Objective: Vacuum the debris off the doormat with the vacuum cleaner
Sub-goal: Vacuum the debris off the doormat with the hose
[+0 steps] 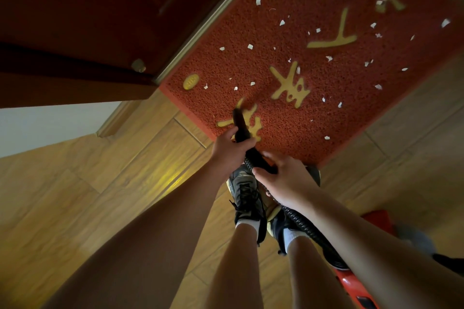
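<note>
Fingers [244, 146] of our left hand [229, 149] wrap the nozzle [238, 120] at the near edge of the doormat [238, 57], our right hand [286, 183] grips the hose [301, 223], so we should sweep slow overlapping passes toward the scattered scraps [258, 1].

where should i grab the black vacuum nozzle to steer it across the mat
Grip the nozzle at its thicker rear end, from above, as the left hand does: it tapers toward the doormat. The right hand holds the hose just behind, steadying it.
</note>
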`<state>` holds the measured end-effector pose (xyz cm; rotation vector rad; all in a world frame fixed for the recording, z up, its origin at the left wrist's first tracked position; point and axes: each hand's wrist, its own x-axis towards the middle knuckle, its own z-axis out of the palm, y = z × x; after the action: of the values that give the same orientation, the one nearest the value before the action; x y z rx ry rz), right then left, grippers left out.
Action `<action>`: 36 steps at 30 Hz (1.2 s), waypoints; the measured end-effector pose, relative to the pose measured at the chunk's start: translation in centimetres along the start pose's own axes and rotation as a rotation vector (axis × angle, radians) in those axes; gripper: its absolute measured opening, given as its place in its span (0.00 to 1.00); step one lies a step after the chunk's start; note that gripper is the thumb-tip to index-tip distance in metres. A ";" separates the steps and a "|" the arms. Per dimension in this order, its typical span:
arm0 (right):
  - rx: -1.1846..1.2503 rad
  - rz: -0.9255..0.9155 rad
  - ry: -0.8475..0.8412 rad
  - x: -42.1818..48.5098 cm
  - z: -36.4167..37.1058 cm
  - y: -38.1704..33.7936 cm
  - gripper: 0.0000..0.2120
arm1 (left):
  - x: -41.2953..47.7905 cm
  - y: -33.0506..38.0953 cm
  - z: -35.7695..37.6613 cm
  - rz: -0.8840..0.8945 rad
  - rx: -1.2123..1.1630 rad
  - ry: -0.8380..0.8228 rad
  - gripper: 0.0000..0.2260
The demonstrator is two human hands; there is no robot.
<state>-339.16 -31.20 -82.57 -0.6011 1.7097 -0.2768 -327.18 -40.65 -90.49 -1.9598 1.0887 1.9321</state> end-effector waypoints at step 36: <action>-0.039 -0.046 -0.083 1.0 2.4 -1.8 0.22 | -0.9 -1.1 -3.7 -0.027 -0.068 0.094 0.44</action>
<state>-336.58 -32.91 -83.08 -0.6719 1.6259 -0.2479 -323.44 -41.73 -89.52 -2.1096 1.0257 1.9052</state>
